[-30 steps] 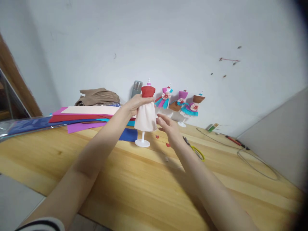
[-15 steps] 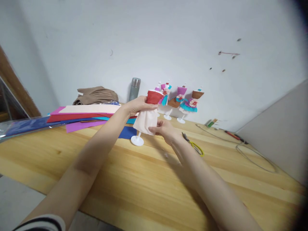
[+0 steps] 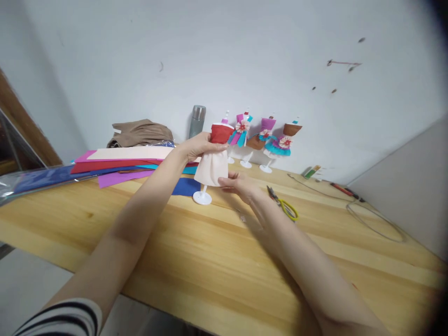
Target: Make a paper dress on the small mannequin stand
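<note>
A small dress form (image 3: 202, 198) on a round white base stands before me, wearing a red top (image 3: 221, 134) and a cream skirt (image 3: 211, 170). My left hand (image 3: 199, 147) is closed around its waist, where the top meets the skirt. At the skirt's lower right edge, my right hand (image 3: 238, 185) pinches the hem between thumb and fingers. Behind it, along the wall, stand several dressed mini forms: one with a pink and turquoise outfit (image 3: 241, 128), one in purple and brown (image 3: 268, 125), one with a brown top (image 3: 292, 129) and ruffled turquoise skirt.
Coloured sheets (image 3: 115, 164) are stacked at the left, with a blue piece (image 3: 186, 186) near the base. Behind them are folded brown cloth (image 3: 143, 133) and a flask (image 3: 197, 122). Yellow-handled scissors (image 3: 287, 209) lie at the right, with a grey cable (image 3: 374, 221) beyond them.
The view has shifted slightly. Both hands keep their hold on the dress form, which now looks more upright, with its cream skirt spread a little more smoothly.
</note>
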Tool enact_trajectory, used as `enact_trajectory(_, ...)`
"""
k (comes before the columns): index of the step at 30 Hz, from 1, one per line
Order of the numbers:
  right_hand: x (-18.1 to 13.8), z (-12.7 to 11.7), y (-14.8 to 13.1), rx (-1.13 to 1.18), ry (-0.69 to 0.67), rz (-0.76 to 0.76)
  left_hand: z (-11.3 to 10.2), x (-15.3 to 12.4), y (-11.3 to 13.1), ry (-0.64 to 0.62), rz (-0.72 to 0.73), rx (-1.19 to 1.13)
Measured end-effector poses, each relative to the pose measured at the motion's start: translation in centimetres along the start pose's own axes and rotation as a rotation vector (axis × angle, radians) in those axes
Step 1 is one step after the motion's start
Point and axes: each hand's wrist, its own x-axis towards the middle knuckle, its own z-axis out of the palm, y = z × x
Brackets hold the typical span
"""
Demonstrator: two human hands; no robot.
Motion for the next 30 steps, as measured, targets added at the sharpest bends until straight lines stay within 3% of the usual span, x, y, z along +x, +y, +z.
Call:
enact_trajectory(8, 0.8, 0.5, 1.5, 0.016, 0.033, 0.045, -0.3, -0.5, 0.5, 0.023, 0.01, 0.163)
enact_trajectory(14, 0.4, 0.3, 1.2, 0.032, -0.087, 0.084, -0.1, -0.8, 0.9, 0.039, -0.013, 0.208)
enact_trajectory(22, 0.2, 0.1, 1.1, -0.03, -0.138, 0.098, -0.2, -1.2, 2.0, 0.151, 0.015, 0.153)
enact_trajectory(26, 0.2, -0.2, 1.1, -0.1, -0.178, 0.12, -1.1, -1.6, 2.6, 0.233, 0.017, 0.073)
enact_trajectory(30, 0.0, -0.4, 1.0, -0.171, -0.228, 0.133, -2.4, -1.4, 1.8, 0.272, -0.043, -0.017)
